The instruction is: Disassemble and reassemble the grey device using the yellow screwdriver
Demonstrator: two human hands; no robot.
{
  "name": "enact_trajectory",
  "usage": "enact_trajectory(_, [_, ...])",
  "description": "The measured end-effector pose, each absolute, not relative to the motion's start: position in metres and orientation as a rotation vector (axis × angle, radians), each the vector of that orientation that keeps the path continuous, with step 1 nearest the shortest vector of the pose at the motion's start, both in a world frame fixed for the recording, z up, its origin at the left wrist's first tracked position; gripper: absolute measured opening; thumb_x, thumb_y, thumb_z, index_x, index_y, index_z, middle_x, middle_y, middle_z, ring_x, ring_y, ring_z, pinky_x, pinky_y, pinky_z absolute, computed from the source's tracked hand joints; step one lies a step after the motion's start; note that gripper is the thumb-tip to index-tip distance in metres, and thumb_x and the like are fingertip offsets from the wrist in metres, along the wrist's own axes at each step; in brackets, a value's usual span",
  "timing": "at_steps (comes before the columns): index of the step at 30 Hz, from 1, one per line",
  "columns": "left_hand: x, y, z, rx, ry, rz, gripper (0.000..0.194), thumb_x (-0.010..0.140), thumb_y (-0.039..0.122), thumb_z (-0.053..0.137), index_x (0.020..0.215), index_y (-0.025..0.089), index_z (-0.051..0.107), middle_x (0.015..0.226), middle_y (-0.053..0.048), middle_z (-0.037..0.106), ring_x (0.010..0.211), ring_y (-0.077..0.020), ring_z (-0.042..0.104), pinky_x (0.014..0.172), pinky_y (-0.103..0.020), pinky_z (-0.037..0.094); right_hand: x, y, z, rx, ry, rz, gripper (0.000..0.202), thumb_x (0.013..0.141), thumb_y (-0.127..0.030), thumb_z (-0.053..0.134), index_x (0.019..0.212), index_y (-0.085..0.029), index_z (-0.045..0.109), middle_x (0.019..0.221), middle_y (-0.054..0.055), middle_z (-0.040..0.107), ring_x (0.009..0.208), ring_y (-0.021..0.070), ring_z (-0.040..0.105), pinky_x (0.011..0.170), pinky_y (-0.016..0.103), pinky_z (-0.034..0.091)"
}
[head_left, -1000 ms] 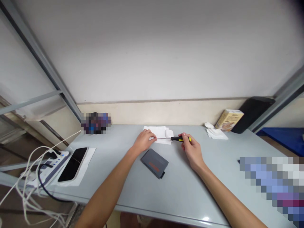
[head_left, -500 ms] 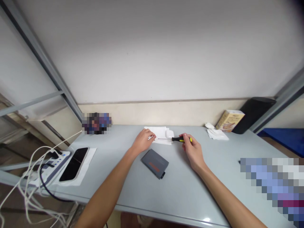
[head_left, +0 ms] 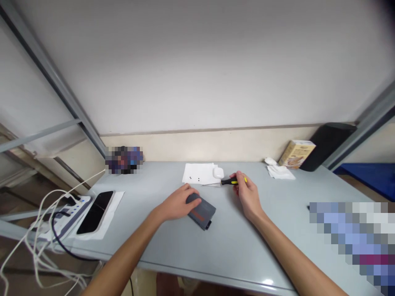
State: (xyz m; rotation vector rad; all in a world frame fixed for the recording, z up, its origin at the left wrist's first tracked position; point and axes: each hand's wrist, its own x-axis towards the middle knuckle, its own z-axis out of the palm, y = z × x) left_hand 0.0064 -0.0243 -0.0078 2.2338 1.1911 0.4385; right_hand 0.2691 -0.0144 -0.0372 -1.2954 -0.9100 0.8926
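Note:
My left hand (head_left: 182, 202) is closed on the far left corner of a flat dark grey box (head_left: 202, 211) with orange-red print and a small black part at its near right corner. The box lies on the grey desk. In my right hand (head_left: 246, 193) is a screwdriver (head_left: 230, 181) with a black and yellow handle, its thin shaft pointing left. The shaft reaches over the near edge of a white paper (head_left: 199, 170). Several tiny dark screws (head_left: 194, 179) lie on that paper, and a small white rounded case (head_left: 218, 172) sits at its right side.
On the left lie a phone (head_left: 96, 211) on white paper and a power strip (head_left: 69, 218) with tangled cables (head_left: 37, 255). Back right are crumpled tissues (head_left: 279, 170), a yellow carton (head_left: 296, 155) and a black object (head_left: 328, 144). Blurred-out items occupy the back left and right side.
My left hand has moved from the white paper down toward me and taken hold of the grey box. The screws on the paper now show. My right hand still holds the screwdriver.

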Motion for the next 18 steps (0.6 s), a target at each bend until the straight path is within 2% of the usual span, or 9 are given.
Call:
enact_trajectory(3, [0.012, -0.025, -0.01, 2.275, 1.283, 0.435, 0.026, 0.102, 0.044, 0.053, 0.109, 0.024, 0.068, 0.111, -0.005, 0.063, 0.096, -0.0208, 0.067, 0.089, -0.034, 0.053, 0.268, -0.015, -0.035, -1.292, -0.877, 0.9, 0.058, 0.082, -0.08, 0.06, 0.083, -0.023, 0.069, 0.062, -0.003, 0.051, 0.055, 0.015, 0.041, 0.054, 0.03, 0.032])
enact_trajectory(7, [0.022, -0.024, -0.012, 2.395, 1.388, 0.388, 0.023, 0.103, 0.04, 0.048, 0.105, 0.023, 0.064, 0.106, -0.005, 0.063, 0.092, -0.0223, 0.065, 0.084, -0.037, 0.051, 0.27, -0.014, -0.036, -1.304, -0.856, 0.893, 0.057, 0.083, -0.079, 0.059, 0.083, -0.023, 0.068, 0.058, -0.004, 0.045, 0.054, 0.0153, 0.04, 0.054, 0.03, 0.031])
enact_trajectory(12, [0.038, -0.018, -0.019, 2.512, 1.471, 0.422, 0.021, 0.102, 0.035, 0.047, 0.09, 0.022, 0.057, 0.095, -0.007, 0.061, 0.091, -0.0243, 0.062, 0.081, -0.038, 0.05, 0.272, -0.013, -0.039, -1.29, -0.837, 0.895, 0.056, 0.085, -0.078, 0.06, 0.082, -0.022, 0.069, 0.057, -0.004, 0.048, 0.053, 0.0148, 0.041, 0.054, 0.03, 0.032])
enact_trajectory(18, [0.051, -0.011, -0.027, 2.413, 1.515, 0.52, 0.022, 0.103, 0.033, 0.044, 0.089, 0.022, 0.057, 0.097, -0.008, 0.061, 0.094, -0.0267, 0.061, 0.084, -0.042, 0.051, 0.274, -0.011, -0.043, -1.286, -0.824, 0.895, 0.055, 0.087, -0.076, 0.059, 0.083, -0.022, 0.069, 0.055, -0.005, 0.045, 0.052, 0.0141, 0.041, 0.054, 0.029, 0.031])
